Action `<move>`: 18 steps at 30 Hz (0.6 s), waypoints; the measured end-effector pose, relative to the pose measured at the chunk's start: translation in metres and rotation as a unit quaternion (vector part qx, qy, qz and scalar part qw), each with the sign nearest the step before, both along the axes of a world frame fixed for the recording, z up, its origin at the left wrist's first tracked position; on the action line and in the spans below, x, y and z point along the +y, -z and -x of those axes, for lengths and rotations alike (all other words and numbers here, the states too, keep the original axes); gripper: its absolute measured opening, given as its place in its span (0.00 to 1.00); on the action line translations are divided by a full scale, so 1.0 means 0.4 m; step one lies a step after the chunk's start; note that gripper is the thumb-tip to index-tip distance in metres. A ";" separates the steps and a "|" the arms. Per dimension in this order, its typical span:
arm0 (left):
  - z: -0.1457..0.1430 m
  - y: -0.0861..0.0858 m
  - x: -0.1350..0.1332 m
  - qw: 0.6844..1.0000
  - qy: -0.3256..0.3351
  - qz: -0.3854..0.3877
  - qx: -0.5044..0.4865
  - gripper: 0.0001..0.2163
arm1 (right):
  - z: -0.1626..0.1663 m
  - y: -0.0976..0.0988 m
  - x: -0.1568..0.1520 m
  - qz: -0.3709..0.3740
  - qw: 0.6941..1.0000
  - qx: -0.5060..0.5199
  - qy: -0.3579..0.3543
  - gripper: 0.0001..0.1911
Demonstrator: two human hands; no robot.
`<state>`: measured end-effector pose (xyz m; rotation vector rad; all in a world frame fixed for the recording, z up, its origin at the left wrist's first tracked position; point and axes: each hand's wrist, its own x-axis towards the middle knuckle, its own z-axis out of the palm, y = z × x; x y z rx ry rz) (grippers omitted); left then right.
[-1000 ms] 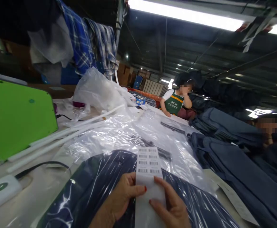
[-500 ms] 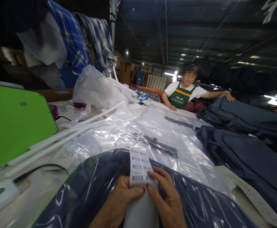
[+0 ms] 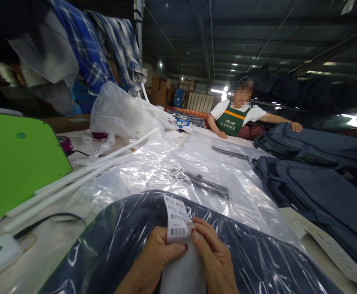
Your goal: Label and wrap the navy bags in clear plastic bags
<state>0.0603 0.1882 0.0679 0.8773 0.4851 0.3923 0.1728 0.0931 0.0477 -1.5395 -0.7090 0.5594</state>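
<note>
A white strip of barcode labels stands up between my hands, its lower length hanging toward me as blank backing. My left hand grips the strip's left edge, thumb across the front. At its right edge, my right hand pinches the corner of a label between thumb and forefinger; that corner looks lifted. Beneath both hands lies a dark navy garment in a clear plastic bag, its film shiny and wrinkled.
Flat clear bags spread beyond the garment. Folded navy garments are stacked at right, where a co-worker in a green apron rests a hand. White tubes, a green machine panel and a white device with a cable occupy the left.
My right fingers have closed together at the label's right edge, and the strip's top now bends and leans left. The camera view has shifted slightly.
</note>
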 end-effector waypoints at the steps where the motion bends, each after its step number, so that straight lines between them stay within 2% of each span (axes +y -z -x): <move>1: 0.001 -0.001 -0.001 1.000 0.007 0.003 0.000 0.19 | 0.003 -0.006 0.003 -0.008 0.999 0.039 0.009 0.17; 3: 0.003 -0.004 -0.002 1.000 0.018 0.015 0.002 0.18 | 0.004 -0.024 0.008 -0.032 0.989 0.142 0.024 0.19; 5: 0.005 -0.009 -0.001 0.999 0.021 0.032 0.002 0.18 | -0.006 -0.046 0.009 -0.072 0.967 0.243 0.037 0.20; 7: 0.005 -0.016 0.001 0.999 0.019 0.048 -0.013 0.19 | -0.025 -0.069 0.005 -0.119 0.946 0.298 0.045 0.17; 9: 0.004 -0.019 0.003 0.998 0.018 0.055 -0.037 0.21 | -0.043 -0.090 -0.002 -0.144 0.938 0.315 0.011 0.14; 13: 0.000 -0.004 0.003 0.996 0.018 0.046 -0.079 0.23 | -0.053 -0.120 0.001 -0.086 0.933 0.327 -0.127 0.14; 15: -0.003 0.017 0.009 0.995 0.006 0.039 -0.095 0.24 | -0.053 -0.133 0.024 -0.032 0.933 0.330 -0.139 0.14; 18: -0.008 0.049 0.041 0.991 -0.056 0.025 -0.120 0.26 | -0.053 -0.169 0.101 0.025 0.931 0.342 -0.125 0.16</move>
